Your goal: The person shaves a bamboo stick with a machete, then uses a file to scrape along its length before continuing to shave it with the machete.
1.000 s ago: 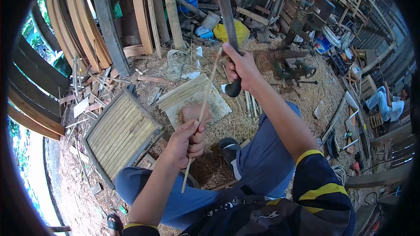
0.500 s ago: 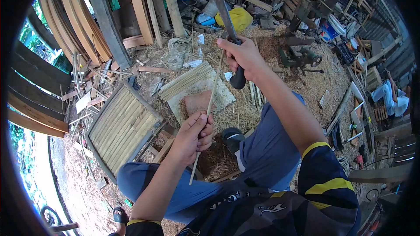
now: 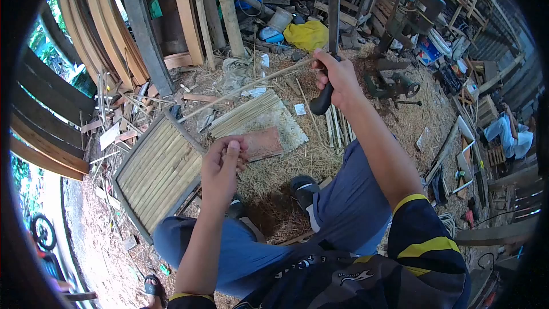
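My right hand is closed around the black handle of a long-bladed machete, its blade pointing up and away. Between the thumb and fingers of that hand is also one end of a thin bamboo stick, which slants down to the left. My left hand is apart from the stick, its fingers loosely curled with nothing visible in them. Beyond it, a bundle of thin bamboo sticks lies on a pale board, near a reddish-brown flat piece.
A framed bamboo-slat panel leans left of my legs. Shavings cover the ground. A metal vise stands at the right, a yellow bag at the back. Tall planks line the left. Another person sits far right.
My left hand has let go of the bamboo stick and moved left. The stick has swung from near upright to a leftward slant, still in my right hand, which has shifted slightly right with the machete.
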Demonstrator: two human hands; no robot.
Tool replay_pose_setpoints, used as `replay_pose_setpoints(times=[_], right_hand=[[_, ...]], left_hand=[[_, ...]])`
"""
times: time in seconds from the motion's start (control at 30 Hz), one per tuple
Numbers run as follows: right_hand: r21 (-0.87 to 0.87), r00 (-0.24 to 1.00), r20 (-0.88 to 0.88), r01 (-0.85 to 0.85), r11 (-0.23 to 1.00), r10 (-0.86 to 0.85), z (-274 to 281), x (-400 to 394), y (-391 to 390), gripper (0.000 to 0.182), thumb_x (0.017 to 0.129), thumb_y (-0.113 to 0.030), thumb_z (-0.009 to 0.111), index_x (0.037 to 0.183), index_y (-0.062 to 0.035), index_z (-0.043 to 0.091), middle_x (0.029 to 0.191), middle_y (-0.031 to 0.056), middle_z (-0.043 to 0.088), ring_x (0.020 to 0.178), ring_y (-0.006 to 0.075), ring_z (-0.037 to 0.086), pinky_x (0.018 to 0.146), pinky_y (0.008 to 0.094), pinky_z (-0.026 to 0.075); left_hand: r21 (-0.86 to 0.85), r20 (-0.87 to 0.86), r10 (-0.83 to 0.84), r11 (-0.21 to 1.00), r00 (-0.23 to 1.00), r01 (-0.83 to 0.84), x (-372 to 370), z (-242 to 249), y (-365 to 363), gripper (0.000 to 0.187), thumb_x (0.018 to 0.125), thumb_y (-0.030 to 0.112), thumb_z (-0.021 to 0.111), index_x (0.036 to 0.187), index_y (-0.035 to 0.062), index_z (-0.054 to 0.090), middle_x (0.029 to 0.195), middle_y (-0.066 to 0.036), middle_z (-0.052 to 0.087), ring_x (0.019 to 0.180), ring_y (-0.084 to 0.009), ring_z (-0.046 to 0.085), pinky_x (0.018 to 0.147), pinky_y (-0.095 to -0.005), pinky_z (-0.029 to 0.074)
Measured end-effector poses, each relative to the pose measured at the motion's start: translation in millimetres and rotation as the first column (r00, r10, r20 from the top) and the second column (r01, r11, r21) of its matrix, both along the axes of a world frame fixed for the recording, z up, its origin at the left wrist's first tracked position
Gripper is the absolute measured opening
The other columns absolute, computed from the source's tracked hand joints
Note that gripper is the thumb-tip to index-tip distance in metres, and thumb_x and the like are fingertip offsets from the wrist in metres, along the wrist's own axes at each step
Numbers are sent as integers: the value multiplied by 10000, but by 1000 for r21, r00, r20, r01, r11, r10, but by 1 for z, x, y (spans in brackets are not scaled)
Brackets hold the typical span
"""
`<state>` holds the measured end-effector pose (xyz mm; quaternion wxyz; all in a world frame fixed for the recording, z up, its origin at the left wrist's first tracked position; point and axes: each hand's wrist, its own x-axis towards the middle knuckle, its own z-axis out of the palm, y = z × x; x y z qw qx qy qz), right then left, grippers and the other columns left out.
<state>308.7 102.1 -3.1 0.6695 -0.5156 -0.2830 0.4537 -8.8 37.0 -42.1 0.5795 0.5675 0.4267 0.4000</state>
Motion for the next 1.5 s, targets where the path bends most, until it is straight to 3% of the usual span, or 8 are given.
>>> replay_pose_setpoints(times=[0.2,0.3,0.43,0.6,0.73,1.03,1.37,1.5], right_hand=[[-40,955,-236,-192,981,178,-16,-20,1,177,988,-240,689,1011,-84,610,821,-28,584,493,54,421,456,259,363],[-149,951,-199,-269,952,237,-27,-41,-1,217,988,-278,698,963,-85,603,753,-38,561,488,61,423,449,265,359],[-378,937,25,-314,871,348,-45,-59,-1,319,955,-357,745,923,-64,622,654,-38,506,471,75,450,433,274,364],[-435,893,202,-286,854,402,-60,-71,-7,336,939,-340,756,877,-38,623,642,-6,515,464,109,465,428,311,376],[-449,869,217,-315,836,444,-68,-72,-6,296,930,-289,747,881,-31,610,645,6,519,475,123,468,431,331,372],[-501,815,230,-369,783,532,-66,-97,-6,276,960,-294,727,1032,-37,656,655,-36,499,458,76,455,414,285,354],[-429,743,310,-447,785,593,-48,-137,-23,283,964,-301,719,918,-29,653,602,-3,539,419,93,469,400,292,369],[-403,707,311,-507,762,635,-54,-152,-37,301,971,-312,711,915,-21,660,594,-6,533,423,90,469,407,286,374]], left_hand=[[-219,473,324,944,819,-247,-6,5,20,503,1095,358,501,1487,55,415,1460,-196,529,1279,-270,570,1087,-390,469],[61,543,282,926,791,-372,-15,21,24,439,1110,315,463,1458,50,430,1440,-205,542,1308,-290,558,1120,-424,460],[141,542,278,900,793,-413,-37,24,34,349,1126,264,414,1376,27,472,1327,-192,615,1191,-288,642,1065,-426,508],[567,95,465,702,880,-432,-61,48,26,312,1132,147,304,1387,-3,402,1127,-181,678,1060,-225,686,931,-385,591],[624,-72,501,697,863,-353,-82,53,23,243,1120,99,334,1318,6,437,1026,-150,700,987,-201,703,886,-357,606],[606,-99,503,715,858,-349,-100,44,20,164,1092,72,440,1207,14,541,966,-118,731,913,-164,703,837,-328,584],[517,-39,522,740,852,-430,-99,28,16,87,1036,66,565,1085,18,619,870,-84,756,789,-126,703,707,-272,539],[505,-171,461,800,871,-324,-105,27,16,140,1072,97,526,1193,62,589,960,-71,744,929,-122,715,781,-273,584]])
